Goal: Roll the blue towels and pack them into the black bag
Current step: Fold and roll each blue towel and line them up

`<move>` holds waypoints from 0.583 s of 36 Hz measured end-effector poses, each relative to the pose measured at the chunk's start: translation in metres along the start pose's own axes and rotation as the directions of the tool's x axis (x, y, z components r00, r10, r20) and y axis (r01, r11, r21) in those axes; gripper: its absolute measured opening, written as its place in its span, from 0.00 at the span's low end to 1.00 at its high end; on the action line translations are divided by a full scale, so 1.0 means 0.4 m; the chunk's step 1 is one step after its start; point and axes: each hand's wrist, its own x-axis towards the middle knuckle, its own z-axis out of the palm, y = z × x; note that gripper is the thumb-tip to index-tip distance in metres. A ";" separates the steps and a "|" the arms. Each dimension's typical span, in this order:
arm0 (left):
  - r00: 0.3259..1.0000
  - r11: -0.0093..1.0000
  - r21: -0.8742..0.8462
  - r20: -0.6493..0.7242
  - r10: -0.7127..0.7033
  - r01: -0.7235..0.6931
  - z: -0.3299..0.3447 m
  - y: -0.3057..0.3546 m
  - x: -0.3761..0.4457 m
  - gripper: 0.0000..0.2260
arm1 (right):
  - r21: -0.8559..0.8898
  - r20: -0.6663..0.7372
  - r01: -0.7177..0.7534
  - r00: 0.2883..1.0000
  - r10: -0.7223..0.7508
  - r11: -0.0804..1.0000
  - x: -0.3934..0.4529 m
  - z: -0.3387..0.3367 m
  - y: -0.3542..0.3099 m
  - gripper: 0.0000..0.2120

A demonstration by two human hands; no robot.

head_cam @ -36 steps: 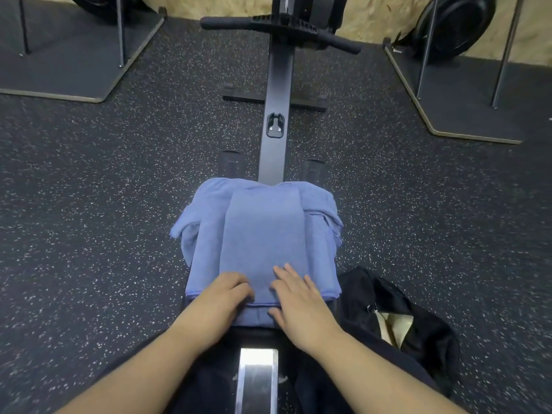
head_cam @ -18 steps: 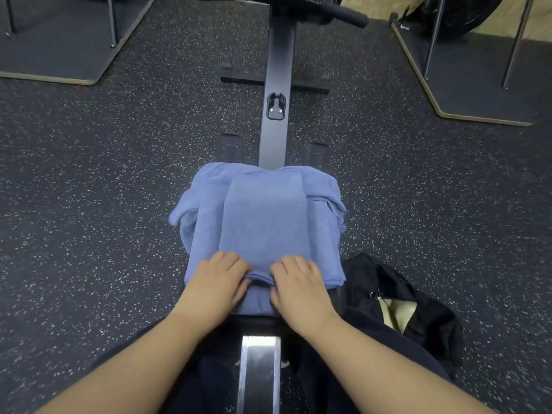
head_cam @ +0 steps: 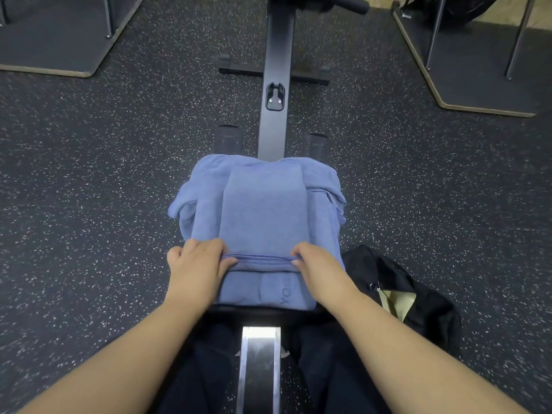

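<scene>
While you sit astride the rowing machine rail (head_cam: 274,85), the blue towels (head_cam: 263,210) lie piled on its seat ahead of you, the black bag (head_cam: 418,294) open on the floor just right. Your left hand (head_cam: 195,268) and right hand (head_cam: 321,268) pinch the top towel's near hem, 1 at each corner.

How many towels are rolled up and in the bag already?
None that I can see. Both hands, left hand and right hand, pinch the near edge of the top blue towel, just starting its first roll. More blue cloth lies under it. The black bag sits open on the floor; no towel shows inside.
</scene>
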 end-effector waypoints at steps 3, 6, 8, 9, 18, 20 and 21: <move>0.999 0.999 0.033 0.001 -0.044 0.044 -0.010 0.010 0.002 0.11 | 0.022 -0.037 -0.053 0.998 0.054 0.998 0.004 0.001 -0.009 0.08; 0.999 0.998 0.050 -0.024 -0.041 0.042 -0.012 0.008 0.009 0.14 | 0.024 -0.082 -0.080 0.993 0.081 0.997 0.004 0.008 -0.008 0.09; 0.997 0.996 0.076 -0.057 0.045 -0.041 -0.012 0.007 0.010 0.16 | 0.023 -0.093 -0.097 0.991 0.099 0.995 0.004 0.010 -0.007 0.08; 0.990 0.991 0.093 -0.090 0.105 -0.097 -0.008 0.006 0.011 0.16 | 0.015 -0.109 -0.113 0.988 0.114 0.994 0.004 0.009 -0.010 0.08; 0.871 0.904 0.157 -0.245 0.426 -0.398 0.042 0.026 0.014 0.08 | -0.196 -0.233 0.101 0.961 -0.147 0.975 0.012 0.023 -0.035 0.18; 0.888 0.914 0.151 -0.222 0.403 -0.377 0.049 0.025 0.013 0.08 | -0.168 -0.188 0.123 0.970 -0.154 0.978 0.015 0.035 -0.033 0.15; 0.893 0.916 0.145 -0.211 0.397 -0.373 0.051 0.025 0.012 0.08 | -0.154 -0.184 0.135 0.969 -0.163 0.979 0.016 0.040 -0.030 0.14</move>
